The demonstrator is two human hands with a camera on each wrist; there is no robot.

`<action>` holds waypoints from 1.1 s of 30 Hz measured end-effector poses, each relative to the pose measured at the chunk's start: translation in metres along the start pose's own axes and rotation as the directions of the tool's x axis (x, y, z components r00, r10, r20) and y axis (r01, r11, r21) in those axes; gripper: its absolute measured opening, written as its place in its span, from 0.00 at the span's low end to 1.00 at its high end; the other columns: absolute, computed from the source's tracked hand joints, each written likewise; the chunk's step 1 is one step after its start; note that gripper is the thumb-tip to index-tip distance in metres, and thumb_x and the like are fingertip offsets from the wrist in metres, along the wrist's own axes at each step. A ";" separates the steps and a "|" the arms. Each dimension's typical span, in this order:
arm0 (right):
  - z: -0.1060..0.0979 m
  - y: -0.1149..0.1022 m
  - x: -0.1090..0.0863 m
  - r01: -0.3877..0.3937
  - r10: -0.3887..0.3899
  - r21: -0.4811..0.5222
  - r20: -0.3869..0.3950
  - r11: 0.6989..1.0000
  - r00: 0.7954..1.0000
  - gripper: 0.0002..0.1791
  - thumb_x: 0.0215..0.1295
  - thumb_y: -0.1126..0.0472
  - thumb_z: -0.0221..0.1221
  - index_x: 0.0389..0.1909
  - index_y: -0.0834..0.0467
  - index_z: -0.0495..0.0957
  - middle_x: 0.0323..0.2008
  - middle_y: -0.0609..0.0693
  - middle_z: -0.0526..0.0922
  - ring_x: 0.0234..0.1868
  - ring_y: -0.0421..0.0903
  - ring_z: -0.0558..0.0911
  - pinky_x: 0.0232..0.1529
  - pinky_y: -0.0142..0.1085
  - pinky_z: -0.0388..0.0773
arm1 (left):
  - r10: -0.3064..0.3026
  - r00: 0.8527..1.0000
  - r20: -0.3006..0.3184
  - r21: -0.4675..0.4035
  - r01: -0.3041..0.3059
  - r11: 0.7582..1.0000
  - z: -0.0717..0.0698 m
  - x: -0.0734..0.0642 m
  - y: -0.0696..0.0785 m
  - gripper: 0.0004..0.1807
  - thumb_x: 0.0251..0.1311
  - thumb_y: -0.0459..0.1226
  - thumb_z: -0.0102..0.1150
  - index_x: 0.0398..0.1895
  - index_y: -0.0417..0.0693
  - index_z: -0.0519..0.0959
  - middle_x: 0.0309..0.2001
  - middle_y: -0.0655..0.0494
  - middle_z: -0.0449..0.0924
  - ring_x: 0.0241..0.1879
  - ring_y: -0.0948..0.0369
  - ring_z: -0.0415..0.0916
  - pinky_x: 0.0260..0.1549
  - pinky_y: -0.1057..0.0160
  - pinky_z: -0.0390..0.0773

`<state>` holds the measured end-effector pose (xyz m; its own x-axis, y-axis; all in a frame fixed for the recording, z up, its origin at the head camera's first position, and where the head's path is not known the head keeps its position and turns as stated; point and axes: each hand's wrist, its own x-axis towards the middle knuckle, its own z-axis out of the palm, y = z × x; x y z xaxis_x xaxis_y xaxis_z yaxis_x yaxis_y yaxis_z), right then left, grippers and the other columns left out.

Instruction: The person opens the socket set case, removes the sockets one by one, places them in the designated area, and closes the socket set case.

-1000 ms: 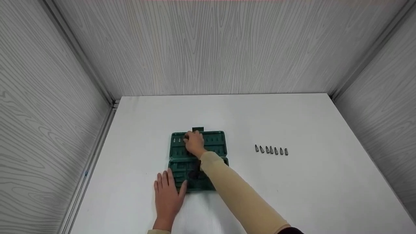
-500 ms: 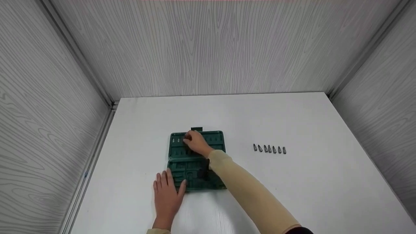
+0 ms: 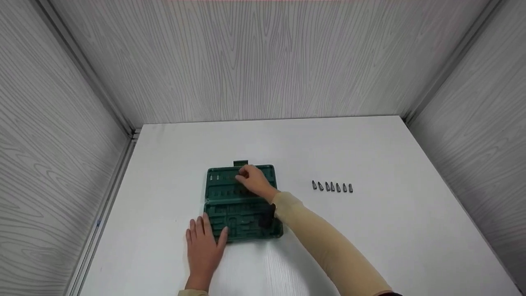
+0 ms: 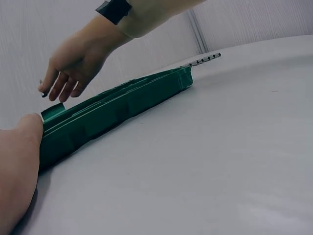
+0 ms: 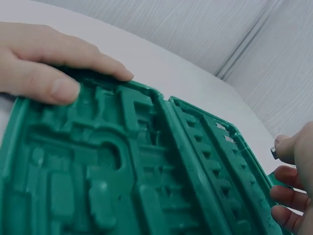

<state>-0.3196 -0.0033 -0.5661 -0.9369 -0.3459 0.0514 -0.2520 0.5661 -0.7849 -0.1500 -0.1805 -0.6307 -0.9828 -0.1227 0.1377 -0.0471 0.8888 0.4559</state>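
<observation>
A green bit case (image 3: pixel 246 222) lies unfolded on the white table, its moulded slots facing up. My left hand (image 3: pixel 203 250) rests at its front left corner, fingers straight, with the thumb on the near edge. Over the far half hovers my right hand (image 3: pixel 255 181), which pinches a small metal screwdriver bit (image 5: pixel 274 152) between thumb and index finger; the bit also shows in the left wrist view. Two bits (image 5: pixel 225 132) sit in end slots of the far half. To the right of the case, several screwdriver bits (image 3: pixel 332 187) stand out as a row on the table.
The case's latch flap (image 3: pixel 241 163) sticks out at its far edge. Wood-grain panels (image 3: pixel 263 61) enclose the white table (image 3: pixel 390 230) at the back and both sides. The right forearm reaches across the table's front.
My right hand has moved a little to the right over the far half of the case. The head view has shifted slightly. The left hand stays at the case corner.
</observation>
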 end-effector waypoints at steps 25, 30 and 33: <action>-0.062 0.045 -0.075 0.056 -0.050 0.044 -0.115 0.998 0.992 0.09 0.66 0.57 0.57 0.41 0.59 0.75 0.38 0.50 0.74 0.38 0.45 0.75 0.36 0.38 0.75 | 0.015 1.000 -0.021 0.006 -0.015 1.000 0.001 0.004 0.001 0.50 0.60 0.68 0.31 0.71 0.37 0.49 0.66 0.34 0.54 0.69 0.41 0.41 0.63 0.43 0.41; -0.077 0.055 -0.091 0.058 -0.049 0.062 -0.139 0.996 0.989 0.08 0.65 0.56 0.58 0.39 0.57 0.77 0.38 0.49 0.75 0.37 0.44 0.75 0.37 0.38 0.75 | 0.010 1.000 -0.025 0.002 -0.010 1.000 0.000 0.001 0.000 0.50 0.60 0.68 0.32 0.71 0.36 0.50 0.66 0.33 0.54 0.68 0.40 0.42 0.63 0.42 0.42; -0.087 0.063 -0.100 0.065 -0.051 0.070 -0.185 0.995 0.981 0.06 0.64 0.58 0.58 0.38 0.57 0.78 0.38 0.50 0.75 0.36 0.45 0.76 0.38 0.39 0.74 | 0.019 0.999 -0.034 -0.006 -0.019 1.000 -0.001 0.001 0.000 0.50 0.60 0.67 0.35 0.71 0.36 0.50 0.66 0.33 0.54 0.68 0.40 0.42 0.63 0.42 0.42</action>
<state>-0.2624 0.1318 -0.5671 -0.9515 -0.2301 0.2044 -0.2946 0.4886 -0.8212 -0.1505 -0.1810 -0.6300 -0.9769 -0.1209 0.1762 -0.0273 0.8885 0.4581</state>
